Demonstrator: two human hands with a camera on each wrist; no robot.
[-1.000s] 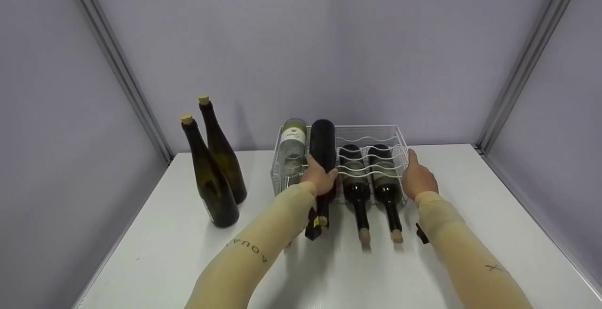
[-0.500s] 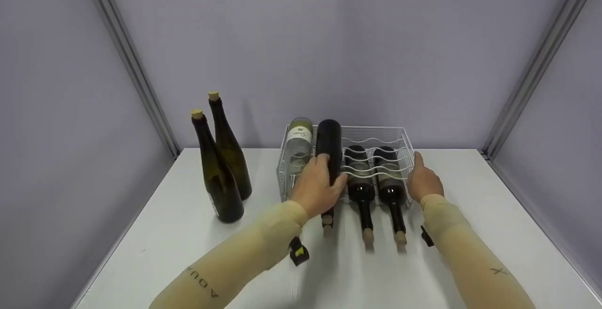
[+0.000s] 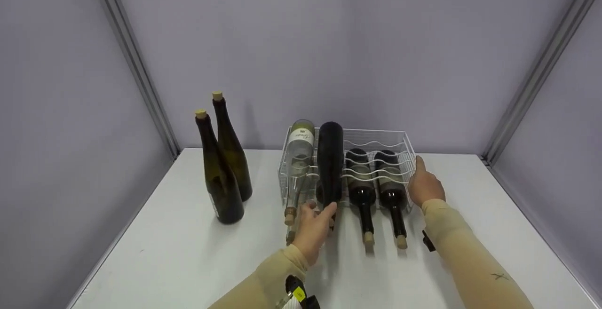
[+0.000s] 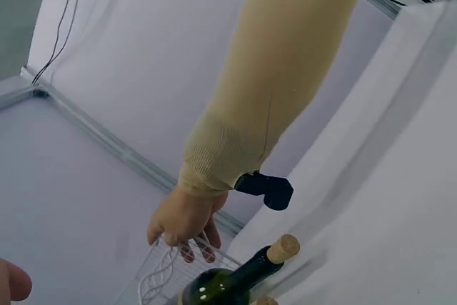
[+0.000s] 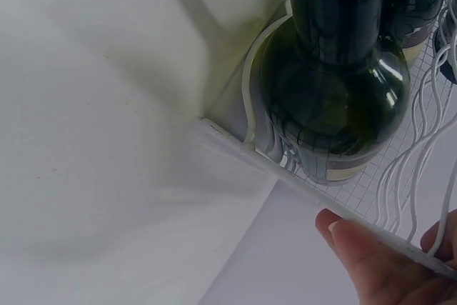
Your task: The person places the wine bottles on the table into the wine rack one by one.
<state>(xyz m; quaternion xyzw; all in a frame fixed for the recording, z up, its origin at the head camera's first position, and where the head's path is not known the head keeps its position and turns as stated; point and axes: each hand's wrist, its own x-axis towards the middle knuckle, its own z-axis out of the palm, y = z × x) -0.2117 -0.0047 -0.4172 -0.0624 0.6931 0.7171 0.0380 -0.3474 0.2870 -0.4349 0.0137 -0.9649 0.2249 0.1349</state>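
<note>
My left hand (image 3: 312, 233) is at the neck end of a dark wine bottle (image 3: 331, 151) lying on the upper level of a white wire wine rack (image 3: 371, 135). Its thumb and fingers lie about the neck, which they largely hide. Only a fingertip of it (image 4: 14, 281) shows in the left wrist view. My right hand (image 3: 425, 186) grips the rack's right side, its fingers over the white edge (image 5: 307, 189) in the right wrist view. A clear bottle (image 3: 301, 149) lies left of the dark one. Two dark bottles, one with a pale label (image 3: 390, 184), lie lower right.
Two corked dark-green bottles, the nearer (image 3: 221, 186) and the farther (image 3: 237, 163), stand upright on the white table (image 3: 155, 248) left of the rack. Grey panels (image 3: 301, 50) close off the back and sides. Several corked necks project from the rack's front.
My left hand has slid from the dark bottle's body towards me to its neck end, uncovering the clear bottle's neck. My right hand stays on the rack's side. The view has shifted slightly.
</note>
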